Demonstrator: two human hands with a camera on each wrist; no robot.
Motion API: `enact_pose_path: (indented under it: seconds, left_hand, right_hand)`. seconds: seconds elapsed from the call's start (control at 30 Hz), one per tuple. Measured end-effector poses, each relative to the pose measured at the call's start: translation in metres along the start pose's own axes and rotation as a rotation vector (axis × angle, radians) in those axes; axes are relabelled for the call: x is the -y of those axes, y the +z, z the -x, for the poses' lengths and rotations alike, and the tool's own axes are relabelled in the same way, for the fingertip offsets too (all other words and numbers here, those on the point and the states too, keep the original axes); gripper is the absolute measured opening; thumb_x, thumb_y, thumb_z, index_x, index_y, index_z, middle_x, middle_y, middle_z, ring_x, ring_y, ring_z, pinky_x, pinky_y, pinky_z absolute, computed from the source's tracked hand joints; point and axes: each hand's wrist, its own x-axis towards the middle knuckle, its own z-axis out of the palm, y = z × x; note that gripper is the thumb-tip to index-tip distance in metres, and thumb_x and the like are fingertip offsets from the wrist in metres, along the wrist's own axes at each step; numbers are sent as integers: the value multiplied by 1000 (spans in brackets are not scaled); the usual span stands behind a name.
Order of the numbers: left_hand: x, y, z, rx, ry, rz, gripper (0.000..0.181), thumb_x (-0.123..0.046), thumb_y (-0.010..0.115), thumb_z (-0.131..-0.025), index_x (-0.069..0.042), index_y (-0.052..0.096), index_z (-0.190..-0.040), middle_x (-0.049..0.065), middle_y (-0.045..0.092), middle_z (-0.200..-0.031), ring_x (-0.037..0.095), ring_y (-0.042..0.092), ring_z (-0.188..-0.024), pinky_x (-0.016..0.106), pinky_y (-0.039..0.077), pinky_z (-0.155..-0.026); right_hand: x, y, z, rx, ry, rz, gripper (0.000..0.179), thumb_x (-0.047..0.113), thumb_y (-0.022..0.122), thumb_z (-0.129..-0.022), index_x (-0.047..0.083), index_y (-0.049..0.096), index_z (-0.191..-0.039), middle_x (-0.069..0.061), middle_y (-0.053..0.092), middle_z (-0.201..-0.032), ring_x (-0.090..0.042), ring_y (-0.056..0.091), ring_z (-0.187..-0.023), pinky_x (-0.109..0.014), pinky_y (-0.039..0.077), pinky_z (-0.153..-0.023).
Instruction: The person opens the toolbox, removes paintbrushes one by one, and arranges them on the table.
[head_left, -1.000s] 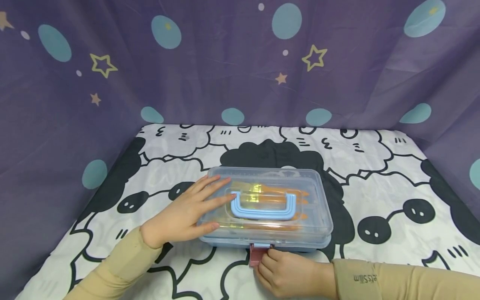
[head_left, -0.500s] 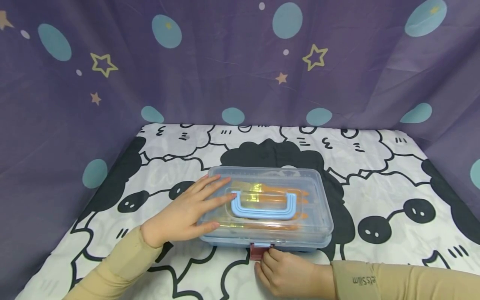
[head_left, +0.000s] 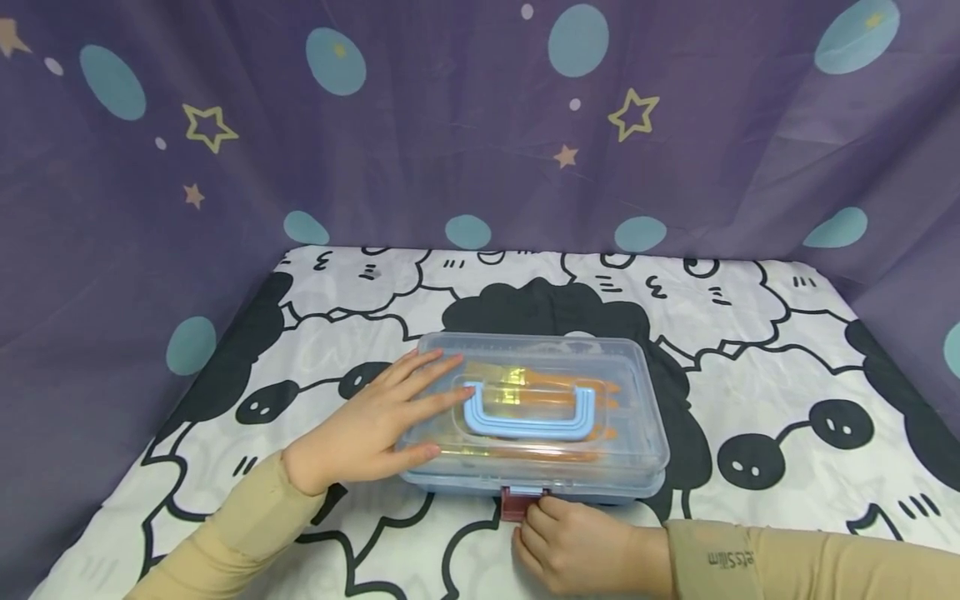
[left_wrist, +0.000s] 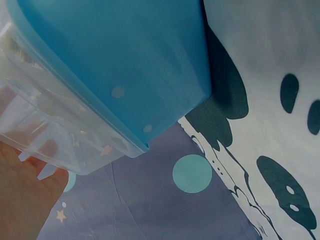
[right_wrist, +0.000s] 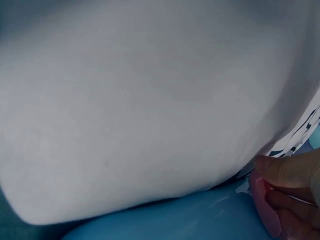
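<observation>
A plastic box [head_left: 630,450] with a see-through lid and a blue base sits on the cloth, lid down. Through the lid show several paintbrushes [head_left: 555,380] with orange handles and gold ferrules. A light blue carry handle [head_left: 528,429] lies flat on top. My left hand [head_left: 375,425] rests on the lid's left end, fingers spread and straight, tips by the handle. At the front, my right hand [head_left: 573,542] pinches the maroon latch [head_left: 516,504] with curled fingers. The right wrist view shows thumb and fingers on that latch [right_wrist: 264,205], beside the blue base [right_wrist: 175,225].
The table is covered by a white cloth [head_left: 360,517] printed with black cartoon sheep. A purple curtain [head_left: 450,150] with stars and teal ovals hangs behind it and along both sides.
The latch has swung a little, its lower edge now higher and its face darker than one second ago. The box and my left hand have stayed in place.
</observation>
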Motion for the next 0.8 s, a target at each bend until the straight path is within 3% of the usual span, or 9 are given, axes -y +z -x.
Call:
enact_pose_path:
  seconds: [0.33, 0.53, 0.8]
  left_hand:
    - [1, -1, -1, 4, 0, 1, 59, -40, 56, -93, -23, 38, -146, 9, 26, -155, 33, 19, -144, 48, 16, -116]
    - [0, 0, 0, -1, 5, 7, 59, -39, 57, -93, -22, 39, -146, 10, 27, -155, 34, 21, -143, 47, 15, -116]
    - [1, 1, 1, 2, -6, 6, 60, -39, 59, -91, -23, 40, -145, 9, 26, -155, 35, 21, -143, 47, 15, -116]
  right_hand:
    - [-3, 3, 5, -59, -19, -22, 28, 19, 39, -93, 17, 67, -92, 6, 65, -83, -11, 57, -73, -25, 47, -70]
    - [-1, 1, 6, -31, 17, -65, 22, 24, 46, -90, 16, 67, -92, 7, 64, -84, -10, 58, -75, -25, 47, -72]
    - [-3, 0, 7, -68, 5, -64, 27, 17, 40, -95, 15, 67, -91, 6, 64, -83, -11, 57, -75, -25, 47, -72]
